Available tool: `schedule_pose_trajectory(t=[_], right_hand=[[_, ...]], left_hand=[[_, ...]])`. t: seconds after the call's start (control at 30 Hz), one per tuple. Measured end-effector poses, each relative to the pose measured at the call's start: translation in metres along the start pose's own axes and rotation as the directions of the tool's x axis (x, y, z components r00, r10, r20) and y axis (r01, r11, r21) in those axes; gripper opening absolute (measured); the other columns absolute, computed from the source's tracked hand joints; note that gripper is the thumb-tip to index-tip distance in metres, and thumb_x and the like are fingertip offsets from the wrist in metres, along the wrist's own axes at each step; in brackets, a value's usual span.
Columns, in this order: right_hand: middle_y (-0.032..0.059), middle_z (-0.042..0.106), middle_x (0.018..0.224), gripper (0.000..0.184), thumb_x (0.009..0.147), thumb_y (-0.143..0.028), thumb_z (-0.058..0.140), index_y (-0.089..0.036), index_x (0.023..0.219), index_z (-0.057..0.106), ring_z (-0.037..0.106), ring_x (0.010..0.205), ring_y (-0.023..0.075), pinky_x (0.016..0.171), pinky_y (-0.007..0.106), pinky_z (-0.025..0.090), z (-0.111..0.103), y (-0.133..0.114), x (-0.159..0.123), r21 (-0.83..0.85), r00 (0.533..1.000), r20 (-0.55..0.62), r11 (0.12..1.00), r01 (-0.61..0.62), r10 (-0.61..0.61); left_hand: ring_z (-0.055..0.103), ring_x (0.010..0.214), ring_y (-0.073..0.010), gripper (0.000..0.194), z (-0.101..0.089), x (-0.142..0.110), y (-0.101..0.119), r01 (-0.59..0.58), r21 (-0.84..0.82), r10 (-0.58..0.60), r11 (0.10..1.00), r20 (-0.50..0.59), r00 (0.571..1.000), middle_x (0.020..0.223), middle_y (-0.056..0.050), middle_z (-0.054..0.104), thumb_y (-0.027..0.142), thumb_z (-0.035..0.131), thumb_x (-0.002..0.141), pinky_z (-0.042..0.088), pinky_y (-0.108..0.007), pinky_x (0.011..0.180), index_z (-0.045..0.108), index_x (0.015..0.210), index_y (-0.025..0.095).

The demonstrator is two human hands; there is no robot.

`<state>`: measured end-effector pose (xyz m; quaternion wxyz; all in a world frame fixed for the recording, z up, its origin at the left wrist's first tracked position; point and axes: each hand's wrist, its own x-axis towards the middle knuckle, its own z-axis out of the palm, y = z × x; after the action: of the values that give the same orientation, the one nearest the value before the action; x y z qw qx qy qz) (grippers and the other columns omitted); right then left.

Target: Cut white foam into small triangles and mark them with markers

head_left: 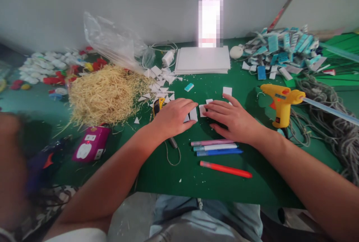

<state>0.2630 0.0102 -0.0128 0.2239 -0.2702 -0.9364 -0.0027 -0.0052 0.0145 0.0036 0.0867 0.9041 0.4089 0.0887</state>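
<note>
My left hand (175,117) lies low over the green table, its thumb apart from its stretched fingers. Small white flat pieces (193,114) show between them, partly hidden by the hand. A yellow-and-black utility knife (158,105) lies partly hidden beside and beneath this hand. My right hand (231,118) rests with fingers spread, the fingertips at another small white piece (202,111). Beyond its fingers lies a white square (227,91). Several felt-tip pens lie nearer to me, among them a blue pen (218,152) and a red pen (226,169).
White offcuts (159,81) and a heap of straw (101,94) lie left, near a purple power box (92,143). White sheets (202,61) are stacked behind. On the right are a yellow glue gun (282,102), grey cord (328,111) and blue-white pieces (283,47).
</note>
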Motion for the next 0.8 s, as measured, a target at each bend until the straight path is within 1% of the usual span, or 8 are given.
schedule_pose_trajectory(t=[0.13,0.23,0.3,0.37,0.47,0.57,0.67,0.8], right_hand=[[0.0189,0.074,0.142,0.04,0.104,-0.024,0.052,-0.011,0.138,0.07,0.07,0.131,0.0337,0.12,0.063,0.046,0.002,0.003,0.001,-0.057,0.99,-0.03,0.988,-0.141,0.139],[0.0179,0.075,0.141,0.044,0.105,-0.024,0.051,-0.011,0.144,0.066,0.07,0.131,0.0339,0.121,0.065,0.044,0.004,0.008,0.002,-0.022,0.982,0.027,0.982,-0.188,0.189],[0.0174,0.077,0.136,0.042,0.107,-0.024,0.049,-0.013,0.142,0.068,0.071,0.129,0.0333,0.122,0.066,0.042,0.005,0.01,0.003,-0.002,0.979,0.045,0.981,-0.196,0.196],[0.0171,0.079,0.131,0.04,0.107,-0.025,0.048,-0.015,0.139,0.07,0.072,0.127,0.0328,0.123,0.067,0.039,0.005,0.01,0.004,0.001,0.979,0.033,0.979,-0.203,0.203],[0.0151,0.08,0.127,0.038,0.106,-0.025,0.049,-0.018,0.138,0.07,0.073,0.123,0.0311,0.123,0.066,0.04,0.005,0.008,0.004,0.004,0.983,0.021,0.983,-0.183,0.182],[0.016,0.08,0.127,0.038,0.105,-0.025,0.052,-0.015,0.138,0.07,0.074,0.122,0.0311,0.122,0.064,0.042,0.003,0.006,0.004,0.011,0.989,0.006,0.989,-0.15,0.15],[0.0187,0.078,0.131,0.041,0.102,-0.025,0.056,-0.013,0.138,0.069,0.073,0.124,0.0336,0.122,0.066,0.041,-0.002,0.006,0.001,-0.008,0.987,-0.035,0.987,-0.158,0.158],[0.0205,0.075,0.136,0.049,0.094,-0.021,0.059,-0.011,0.141,0.067,0.07,0.128,0.0368,0.122,0.068,0.04,-0.01,0.008,-0.006,-0.006,0.983,-0.003,0.983,-0.184,0.184]], left_hand=[[0.065,0.135,-0.034,0.058,-0.005,0.0,0.004,0.019,0.01,-0.019,1.0,0.029,0.999,0.145,-0.019,0.068,0.037,0.072,0.097,0.054,-0.046,0.113,0.059,0.147,0.011],[0.065,0.135,-0.0356,0.064,-0.012,0.0,0.007,0.058,0.038,-0.061,0.998,0.076,0.995,0.146,-0.02,0.067,0.034,0.076,0.094,0.053,-0.046,0.114,0.058,0.149,0.009],[0.066,0.134,-0.0353,0.064,-0.015,-0.001,0.009,0.082,0.051,-0.086,0.995,0.082,0.993,0.145,-0.019,0.068,0.033,0.077,0.093,0.053,-0.046,0.114,0.058,0.15,0.011],[0.067,0.132,-0.0349,0.062,-0.017,-0.001,0.009,0.105,0.06,-0.109,0.993,0.083,0.991,0.143,-0.018,0.069,0.033,0.076,0.093,0.053,-0.045,0.114,0.059,0.15,0.012],[0.067,0.13,-0.034,0.059,-0.018,-0.002,0.006,0.129,0.064,-0.135,0.99,0.091,0.987,0.14,-0.017,0.071,0.032,0.073,0.094,0.053,-0.045,0.113,0.06,0.149,0.014],[0.068,0.129,-0.0327,0.055,-0.017,-0.002,0.002,0.119,0.035,-0.123,0.992,0.11,0.986,0.14,-0.015,0.071,0.031,0.07,0.095,0.054,-0.044,0.111,0.061,0.148,0.016],[0.065,0.134,-0.0328,0.057,-0.015,-0.002,-0.002,0.105,-0.012,-0.103,0.994,0.102,0.989,0.145,-0.015,0.068,0.031,0.07,0.095,0.054,-0.045,0.114,0.059,0.15,0.015],[0.062,0.141,-0.0314,0.062,-0.008,-0.001,-0.008,0.036,-0.094,-0.031,0.995,0.059,0.998,0.152,-0.016,0.065,0.033,0.07,0.096,0.049,-0.045,0.121,0.057,0.153,0.013]])
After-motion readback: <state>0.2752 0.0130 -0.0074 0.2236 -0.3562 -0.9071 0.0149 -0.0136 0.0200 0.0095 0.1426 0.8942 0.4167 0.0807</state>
